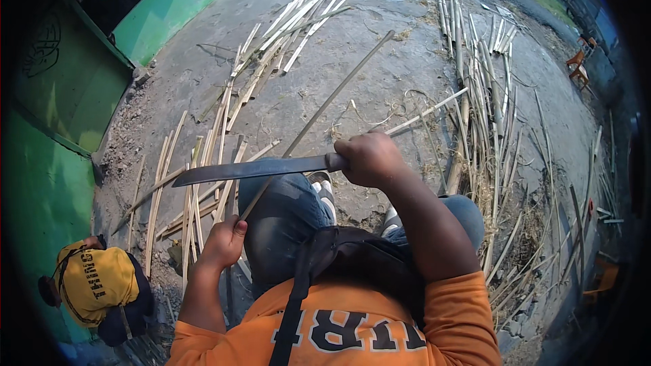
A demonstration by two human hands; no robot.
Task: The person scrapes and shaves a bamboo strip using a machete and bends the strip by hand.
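Observation:
In my right hand [371, 158] is the handle of a machete [261, 169], fingers wrapped round it. Its long dark blade points left and crosses in front of a thin bamboo strip [332, 104]. My left hand [224, 240] grips the lower end of that strip, by my left knee. From there the strip slants up and away to the right, its far end above the ground. I cannot tell whether the blade touches the strip or only passes over it.
Split bamboo strips [298, 24] lie far ahead, with more [163, 190] at my left. A large heap of bamboo [485, 95] stretches along my right. At the lower left sits a person in a yellow shirt [102, 285], near a green wall [51, 196]. An orange chair [578, 68] stands far right.

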